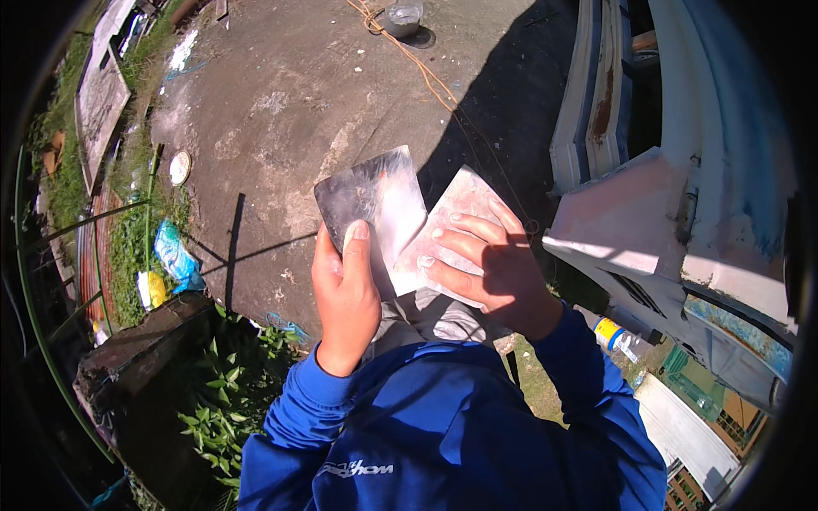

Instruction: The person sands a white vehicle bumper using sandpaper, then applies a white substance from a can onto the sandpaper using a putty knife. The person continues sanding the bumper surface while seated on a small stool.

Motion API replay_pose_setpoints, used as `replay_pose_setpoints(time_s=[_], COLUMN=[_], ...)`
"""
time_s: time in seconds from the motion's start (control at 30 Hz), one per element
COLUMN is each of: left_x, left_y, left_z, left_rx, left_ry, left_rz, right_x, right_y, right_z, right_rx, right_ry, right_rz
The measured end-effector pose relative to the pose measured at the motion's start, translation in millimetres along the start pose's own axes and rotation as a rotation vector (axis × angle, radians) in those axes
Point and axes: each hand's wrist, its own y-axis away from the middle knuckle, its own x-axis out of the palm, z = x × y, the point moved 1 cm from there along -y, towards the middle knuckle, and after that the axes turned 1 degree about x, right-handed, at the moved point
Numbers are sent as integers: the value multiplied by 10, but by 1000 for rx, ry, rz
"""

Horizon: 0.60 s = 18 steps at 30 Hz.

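Observation:
My left hand (347, 285) grips a square plate (362, 192), dark on its upper left and smeared whitish on the right, with my thumb along its lower left. My right hand (477, 268) holds a pale pink, white-dusted rectangular plate (460, 196), its fingers bent over the face. The two plates are angled side by side in front of my body, their inner edges touching or nearly touching low down. My arms are in blue sleeves, and my trousers show beneath the plates.
A white, worn vehicle-like body (648, 204) stands close at the right, above a yellow-blue container (609, 332). Orange cord (426, 77) and a round bucket (402, 15) lie ahead on concrete (264, 102). Left are a concrete block (136, 341), green plants (217, 392), bags (175, 255) and thin poles.

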Motion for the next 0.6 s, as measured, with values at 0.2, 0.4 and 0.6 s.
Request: replay_pose_setpoints(time_s=[0.2, 0.4, 0.6], left_x=[408, 891, 1214], left_y=[-572, -1566, -2801], left_z=[-76, -437, -721], left_rx=[-160, 56, -138], left_ry=[-127, -245, -50], left_rz=[373, 303, 301], right_x=[-322, -204, -603], right_y=[-226, -635, -1651], right_z=[-537, -689, -1256], right_rx=[143, 249, 498], right_ry=[129, -154, -229], right_rz=[38, 47, -258])
